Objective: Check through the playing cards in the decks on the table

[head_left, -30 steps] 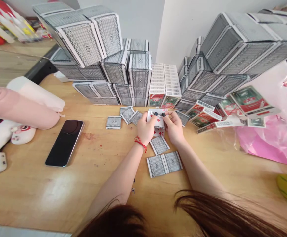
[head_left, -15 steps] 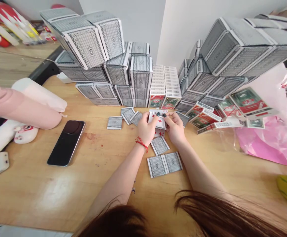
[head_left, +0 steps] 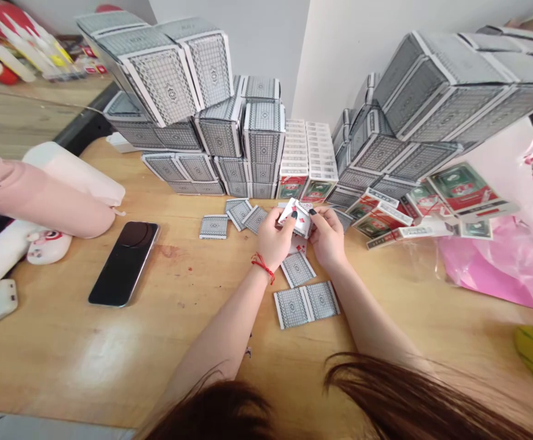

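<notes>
A small stack of playing cards (head_left: 299, 220), face up with red diamonds on top, is held between my two hands. My left hand (head_left: 273, 237) grips the left side, its thumb lying across the top card, which is tilted. At the right edge, my right hand (head_left: 327, 238) pinches the cards with its thumb; its other fingers are mostly hidden. Beneath the hands a face-up red card (head_left: 299, 245) partly shows. Closer to me lie a face-down card (head_left: 298, 269) and a side-by-side face-down pair (head_left: 307, 304). More face-down cards (head_left: 239, 215) lie left of my hands.
Stacked grey-patterned card boxes stand at back left (head_left: 163, 79) and back right (head_left: 450, 91). Between them are rows of card packs (head_left: 307, 153). Loose packs (head_left: 383, 217) lean on the right. A phone (head_left: 124, 264) and a pink bottle (head_left: 41, 195) lie left.
The top card has tilted and turned upward in my left hand. My right hand has shifted slightly to the right, and its thumb has moved toward the cards' right edge.
</notes>
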### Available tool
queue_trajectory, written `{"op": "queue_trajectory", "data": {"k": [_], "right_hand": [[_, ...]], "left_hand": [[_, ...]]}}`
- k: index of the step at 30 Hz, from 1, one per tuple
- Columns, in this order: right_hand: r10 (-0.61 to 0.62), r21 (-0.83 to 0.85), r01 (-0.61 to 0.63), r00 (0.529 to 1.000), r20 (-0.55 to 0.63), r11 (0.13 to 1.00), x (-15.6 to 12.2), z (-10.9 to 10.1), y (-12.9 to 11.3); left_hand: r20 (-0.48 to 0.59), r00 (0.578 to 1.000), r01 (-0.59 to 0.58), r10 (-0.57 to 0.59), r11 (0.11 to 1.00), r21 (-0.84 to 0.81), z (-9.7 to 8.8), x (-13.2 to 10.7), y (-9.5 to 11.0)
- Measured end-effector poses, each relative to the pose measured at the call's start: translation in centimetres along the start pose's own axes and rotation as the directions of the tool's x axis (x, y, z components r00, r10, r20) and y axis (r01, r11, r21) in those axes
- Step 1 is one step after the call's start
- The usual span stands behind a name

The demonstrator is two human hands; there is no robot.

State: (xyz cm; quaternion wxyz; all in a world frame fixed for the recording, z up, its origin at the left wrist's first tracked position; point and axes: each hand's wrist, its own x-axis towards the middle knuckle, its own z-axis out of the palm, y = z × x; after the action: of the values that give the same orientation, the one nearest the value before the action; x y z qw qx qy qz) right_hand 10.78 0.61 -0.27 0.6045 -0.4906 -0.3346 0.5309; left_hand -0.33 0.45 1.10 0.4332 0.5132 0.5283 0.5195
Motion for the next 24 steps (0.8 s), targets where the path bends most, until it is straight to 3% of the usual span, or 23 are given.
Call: {"op": "queue_trajectory", "data": {"k": [9, 24], "right_hand": [[-0.005, -0.022, 0.007, 0.998, 0.068, 1.0, -0.16, 0.06, -0.15], [-0.055, -0.085, 0.058, 0.998, 0.037, 0.995, -0.03, -0.14, 0.2]], "left_hand": [[-0.007, 1.0, -0.024, 0.024, 1.0, 0.003, -0.07, 0.34, -0.71], [0.061, 0.998, 0.011, -0.008, 0.999, -0.04, 0.11, 0.09, -0.26]]}}
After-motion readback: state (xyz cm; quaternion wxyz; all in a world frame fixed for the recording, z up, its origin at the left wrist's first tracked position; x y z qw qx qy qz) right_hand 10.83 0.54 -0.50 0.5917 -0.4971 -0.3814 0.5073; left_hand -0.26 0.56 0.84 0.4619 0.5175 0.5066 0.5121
